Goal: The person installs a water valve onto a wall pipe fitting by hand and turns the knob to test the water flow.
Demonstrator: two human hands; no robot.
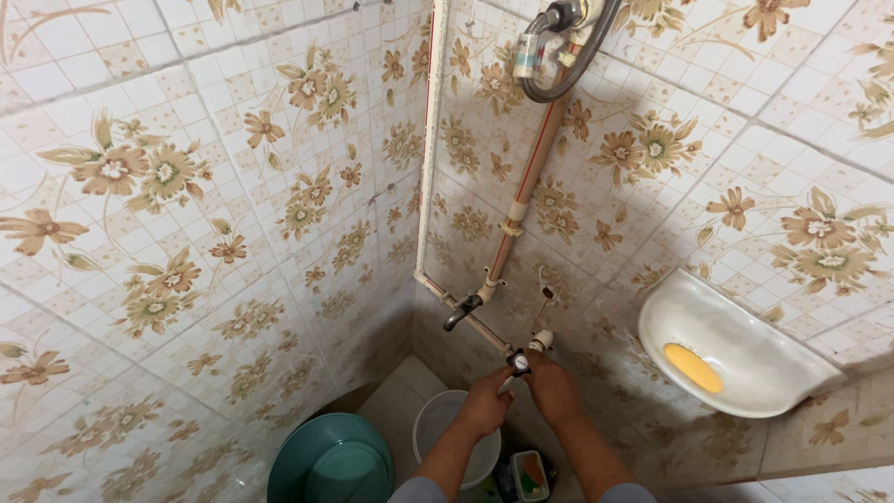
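Both my hands reach down to a low pipe fitting on the tiled wall. My right hand (552, 385) is closed around the white pipe end (540, 339) with a small dark round valve (519, 360). My left hand (487, 401) meets it from the left, its fingers curled just under the valve; whether it grips anything I cannot tell. A dark tap (461, 310) sticks out of the white pipe (430, 158) just above and to the left.
A white bucket (438, 419) stands on the floor under my hands, a green basin (331, 461) to its left. A white wall soap dish (736, 359) holds a yellow soap bar (692, 367). A grey hose (568, 56) loops at the top.
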